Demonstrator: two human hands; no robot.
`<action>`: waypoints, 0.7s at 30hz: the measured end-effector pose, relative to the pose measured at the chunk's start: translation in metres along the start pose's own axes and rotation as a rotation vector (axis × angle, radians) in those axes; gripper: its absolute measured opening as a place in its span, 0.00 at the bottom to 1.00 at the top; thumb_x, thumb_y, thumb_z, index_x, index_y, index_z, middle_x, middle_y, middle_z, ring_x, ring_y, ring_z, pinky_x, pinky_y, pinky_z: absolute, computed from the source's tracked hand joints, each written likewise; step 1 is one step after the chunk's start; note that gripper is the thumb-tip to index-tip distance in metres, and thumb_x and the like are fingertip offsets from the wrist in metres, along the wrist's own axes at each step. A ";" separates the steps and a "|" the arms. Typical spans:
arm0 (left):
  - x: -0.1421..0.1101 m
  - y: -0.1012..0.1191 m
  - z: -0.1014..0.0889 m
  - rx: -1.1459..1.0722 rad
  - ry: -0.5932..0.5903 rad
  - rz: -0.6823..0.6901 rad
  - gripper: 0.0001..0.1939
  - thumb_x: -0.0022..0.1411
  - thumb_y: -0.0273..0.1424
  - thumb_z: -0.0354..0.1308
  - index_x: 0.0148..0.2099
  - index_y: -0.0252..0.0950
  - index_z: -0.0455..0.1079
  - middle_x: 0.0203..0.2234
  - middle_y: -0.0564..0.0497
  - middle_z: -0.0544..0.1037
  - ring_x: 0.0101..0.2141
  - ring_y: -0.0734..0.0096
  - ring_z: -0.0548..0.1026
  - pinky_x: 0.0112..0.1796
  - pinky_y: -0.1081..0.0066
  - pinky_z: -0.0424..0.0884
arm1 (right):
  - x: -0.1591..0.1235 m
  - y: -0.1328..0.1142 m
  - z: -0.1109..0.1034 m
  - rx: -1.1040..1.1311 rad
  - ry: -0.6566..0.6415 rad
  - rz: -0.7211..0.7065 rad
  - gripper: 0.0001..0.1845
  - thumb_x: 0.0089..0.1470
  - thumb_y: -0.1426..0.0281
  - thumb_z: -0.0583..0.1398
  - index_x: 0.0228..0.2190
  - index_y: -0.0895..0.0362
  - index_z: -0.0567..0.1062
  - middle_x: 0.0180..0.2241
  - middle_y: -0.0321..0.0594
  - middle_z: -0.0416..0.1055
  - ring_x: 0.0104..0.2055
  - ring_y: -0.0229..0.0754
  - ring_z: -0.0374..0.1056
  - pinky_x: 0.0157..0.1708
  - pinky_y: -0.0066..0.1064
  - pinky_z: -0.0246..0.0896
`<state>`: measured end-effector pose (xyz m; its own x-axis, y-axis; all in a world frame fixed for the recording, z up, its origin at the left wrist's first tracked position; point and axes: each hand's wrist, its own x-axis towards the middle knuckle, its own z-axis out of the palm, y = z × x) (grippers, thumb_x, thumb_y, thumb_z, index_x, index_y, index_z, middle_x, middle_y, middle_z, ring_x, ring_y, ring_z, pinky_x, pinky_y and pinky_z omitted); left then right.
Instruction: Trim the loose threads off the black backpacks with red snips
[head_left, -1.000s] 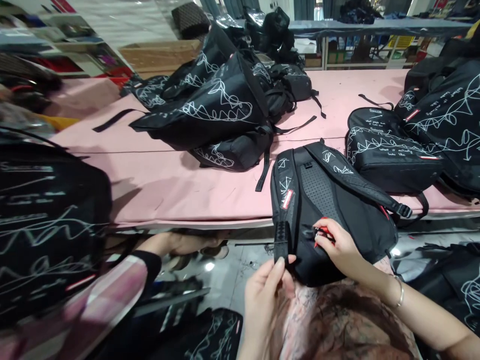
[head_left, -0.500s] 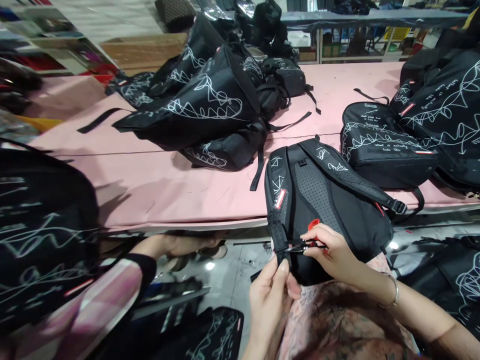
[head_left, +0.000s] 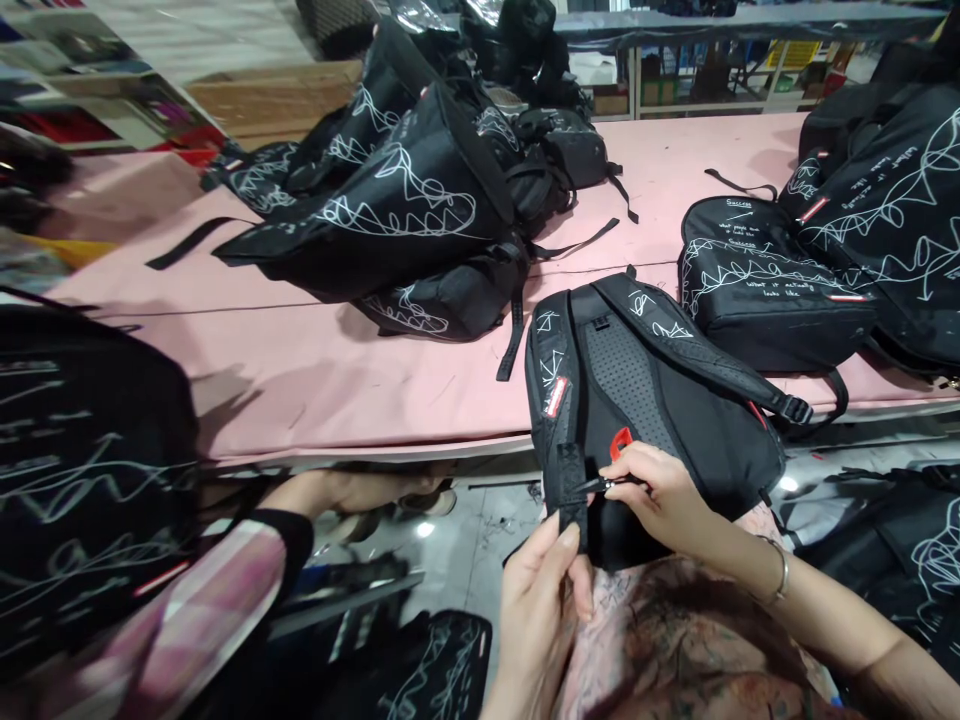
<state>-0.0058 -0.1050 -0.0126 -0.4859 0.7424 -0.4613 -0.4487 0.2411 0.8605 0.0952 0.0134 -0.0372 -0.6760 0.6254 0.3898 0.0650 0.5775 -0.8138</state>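
A black backpack with white scribble print lies back-up, half on the pink table's front edge and half on my lap. My left hand pinches the end of its black webbing strap, holding it upright. My right hand is closed on small red-handled snips, whose tips touch the strap near its top.
The pink table carries a heap of similar black bags at the back and more bags at right. Another person's sleeve and hand reach in at lower left, beside a black bag. Shelves stand behind.
My right hand has brought the snips left from the bag's back panel to the strap. The left hand stays pinched on the strap end. The view shifted slightly.
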 end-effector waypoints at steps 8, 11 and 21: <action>0.008 -0.012 -0.006 -0.168 -0.086 -0.001 0.18 0.51 0.42 0.60 0.37 0.31 0.70 0.04 0.59 0.58 0.08 0.83 0.51 0.12 0.81 0.46 | -0.003 -0.004 -0.004 0.038 0.024 -0.003 0.09 0.58 0.67 0.52 0.32 0.57 0.70 0.30 0.41 0.68 0.35 0.41 0.63 0.36 0.32 0.59; 0.007 -0.012 -0.012 -0.425 -0.257 -0.071 0.15 0.54 0.41 0.58 0.25 0.33 0.66 0.02 0.62 0.48 0.07 0.86 0.44 0.12 0.83 0.46 | -0.002 -0.004 -0.004 0.301 0.090 0.205 0.07 0.55 0.65 0.56 0.33 0.56 0.70 0.30 0.38 0.67 0.33 0.38 0.63 0.35 0.29 0.58; 0.000 -0.022 0.004 -0.185 -0.302 -0.172 0.19 0.53 0.46 0.57 0.33 0.33 0.69 0.06 0.62 0.52 0.08 0.86 0.46 0.12 0.83 0.46 | 0.003 -0.012 0.008 0.793 0.018 0.663 0.20 0.40 0.56 0.64 0.20 0.57 0.62 0.15 0.27 0.54 0.17 0.30 0.50 0.18 0.22 0.49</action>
<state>0.0072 -0.1074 -0.0309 -0.1612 0.8583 -0.4872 -0.6455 0.2818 0.7099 0.0861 0.0041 -0.0294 -0.6692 0.7035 -0.2393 -0.0862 -0.3934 -0.9153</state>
